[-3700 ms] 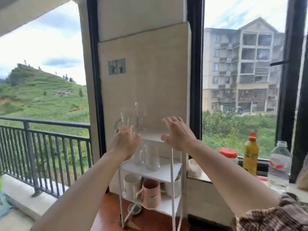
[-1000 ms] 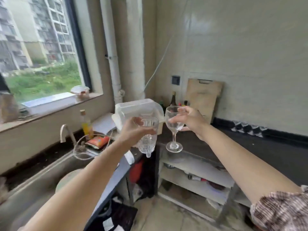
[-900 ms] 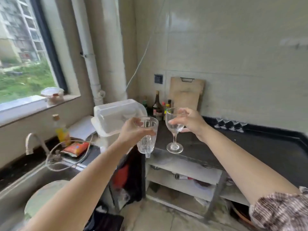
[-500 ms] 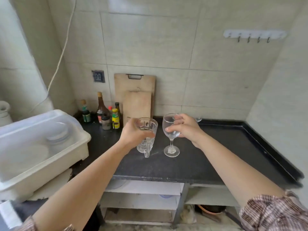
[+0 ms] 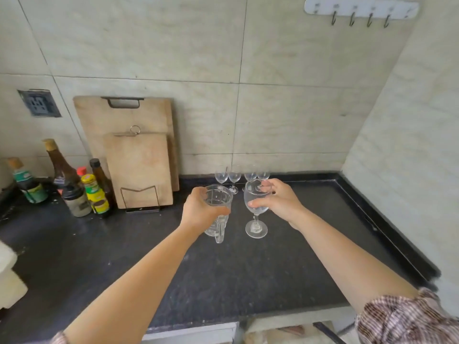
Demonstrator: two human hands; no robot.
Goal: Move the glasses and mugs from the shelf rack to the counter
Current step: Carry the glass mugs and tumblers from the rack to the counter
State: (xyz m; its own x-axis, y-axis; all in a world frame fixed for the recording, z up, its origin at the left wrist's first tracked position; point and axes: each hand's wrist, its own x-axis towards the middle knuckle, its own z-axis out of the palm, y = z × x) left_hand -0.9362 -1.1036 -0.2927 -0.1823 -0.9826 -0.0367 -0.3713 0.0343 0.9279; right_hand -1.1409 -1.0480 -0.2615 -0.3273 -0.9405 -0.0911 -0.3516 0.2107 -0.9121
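The left hand [image 5: 198,212] grips a clear glass mug [image 5: 218,209] around its upper body, and the right hand [image 5: 278,202] grips a wine glass [image 5: 255,209] by the bowl, both over the middle of the black counter [image 5: 248,274]. Four small wine glasses [image 5: 242,177] stand at the far edge by the wall.
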